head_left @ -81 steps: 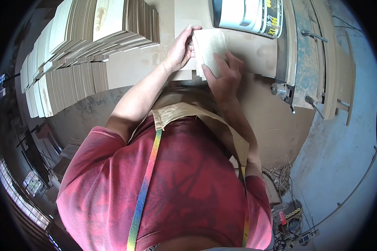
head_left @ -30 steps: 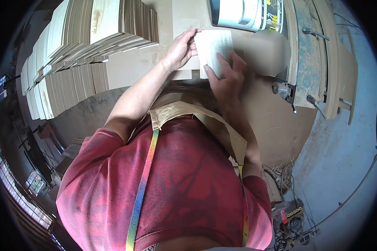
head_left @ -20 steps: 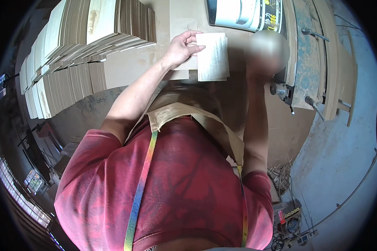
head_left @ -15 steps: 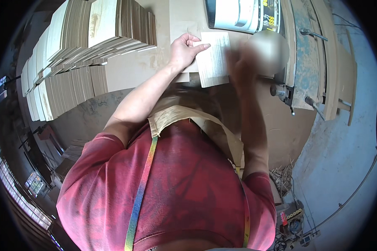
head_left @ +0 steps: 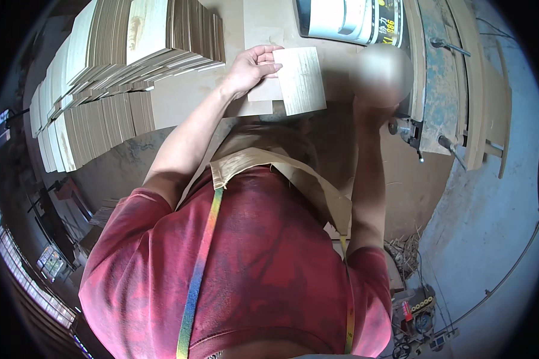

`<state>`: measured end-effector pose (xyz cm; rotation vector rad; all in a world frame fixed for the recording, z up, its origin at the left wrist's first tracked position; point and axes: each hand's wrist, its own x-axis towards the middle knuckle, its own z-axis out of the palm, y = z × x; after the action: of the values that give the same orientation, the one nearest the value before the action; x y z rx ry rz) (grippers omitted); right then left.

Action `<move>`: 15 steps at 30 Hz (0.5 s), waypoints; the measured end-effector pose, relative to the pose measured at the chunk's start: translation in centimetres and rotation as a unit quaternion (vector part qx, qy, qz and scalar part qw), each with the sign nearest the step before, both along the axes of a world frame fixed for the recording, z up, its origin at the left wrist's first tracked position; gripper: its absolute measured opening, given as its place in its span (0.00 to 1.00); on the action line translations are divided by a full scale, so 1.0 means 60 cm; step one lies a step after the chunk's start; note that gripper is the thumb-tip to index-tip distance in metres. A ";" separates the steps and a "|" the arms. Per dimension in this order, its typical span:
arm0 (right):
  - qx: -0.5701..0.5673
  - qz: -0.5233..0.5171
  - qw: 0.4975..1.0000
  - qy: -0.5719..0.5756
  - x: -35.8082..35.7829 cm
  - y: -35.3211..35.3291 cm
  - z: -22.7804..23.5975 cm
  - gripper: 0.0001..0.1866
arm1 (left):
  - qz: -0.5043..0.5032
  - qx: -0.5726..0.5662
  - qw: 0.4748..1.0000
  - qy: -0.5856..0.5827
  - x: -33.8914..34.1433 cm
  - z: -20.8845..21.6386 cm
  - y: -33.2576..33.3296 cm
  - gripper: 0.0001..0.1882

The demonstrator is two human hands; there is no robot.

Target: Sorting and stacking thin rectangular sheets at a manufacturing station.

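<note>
1. Clock positions are taken from the middle of the view. The thin pale wooden board (head_left: 302,81) is just past 12 o'clock, its long sides leaning slightly off vertical.
2. The left hand (head_left: 245,73) is at 12 o'clock, by the board's 9 o'clock edge. Its fingers are curled and clamped on that edge, with the thumb over the near face and the fingertips partly hidden behind.
3. The right hand (head_left: 375,112) is at 2 o'clock, well apart from the board. A round blur covers most of it, so I cannot tell whether its fingers are apart or together, or what they touch.
4. At 1 o'clock lies a white-and-black tub (head_left: 341,21). Its dark band carries a label (head_left: 390,24) with yellow and white printed characters.
5. Stacked boards (head_left: 147,36) stand on edge in rows between 10 and 11 o'clock, with a lower row (head_left: 102,127) between 9 and 10, on the brown counter (head_left: 188,100).
6. At 2 o'clock, beyond the right hand, is a worn blue-painted machine rail (head_left: 440,90).
</note>
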<state>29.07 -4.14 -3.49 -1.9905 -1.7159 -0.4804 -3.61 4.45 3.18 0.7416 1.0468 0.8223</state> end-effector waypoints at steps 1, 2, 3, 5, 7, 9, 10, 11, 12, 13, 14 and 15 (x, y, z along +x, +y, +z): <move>-0.002 -0.002 1.000 -0.008 0.002 0.031 -0.007 0.26 | -0.006 -0.004 1.000 -0.008 0.001 0.000 0.002 0.08; 0.022 0.002 1.000 0.018 -0.002 0.063 -0.005 0.25 | -0.013 -0.004 1.000 -0.007 0.007 0.000 0.002 0.08; 0.046 0.008 0.998 0.043 -0.015 0.081 -0.001 0.24 | -0.016 0.005 1.000 0.026 0.013 -0.004 -0.003 0.08; -0.007 0.087 0.990 0.113 -0.081 0.062 0.023 0.26 | 0.000 0.026 0.996 0.090 0.020 -0.017 -0.003 0.08; -0.078 0.134 0.978 0.138 -0.170 0.008 0.064 0.29 | 0.005 0.032 0.993 0.116 0.029 -0.022 -0.007 0.08; -0.091 0.120 0.984 0.095 -0.198 -0.033 0.083 0.31 | -0.003 0.028 0.990 0.136 0.037 -0.015 -0.013 0.09; -0.087 0.112 0.984 0.110 -0.196 -0.050 0.071 0.33 | -0.008 0.027 0.989 0.146 0.041 -0.011 -0.012 0.09; -0.082 0.101 0.983 0.127 -0.196 -0.063 0.062 0.34 | -0.016 0.027 0.987 0.157 0.042 -0.007 -0.008 0.10; -0.071 0.101 0.985 0.121 -0.187 -0.078 0.061 0.34 | -0.016 0.026 0.987 0.157 0.036 -0.002 -0.010 0.10; -0.060 0.101 0.987 0.114 -0.164 -0.091 0.061 0.34 | -0.009 0.018 0.987 0.162 0.028 0.004 -0.012 0.09; -0.059 0.102 0.986 0.114 -0.134 -0.094 0.056 0.34 | 0.001 0.012 0.986 0.167 0.021 0.009 -0.010 0.09; -0.074 0.052 0.993 0.079 -0.100 -0.096 0.052 0.32 | 0.012 0.006 0.985 0.172 0.015 0.013 -0.008 0.08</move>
<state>23.10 -9.88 -0.39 -1.9682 -1.7898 -0.1604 -2.72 4.00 3.97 0.9035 1.3625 0.7346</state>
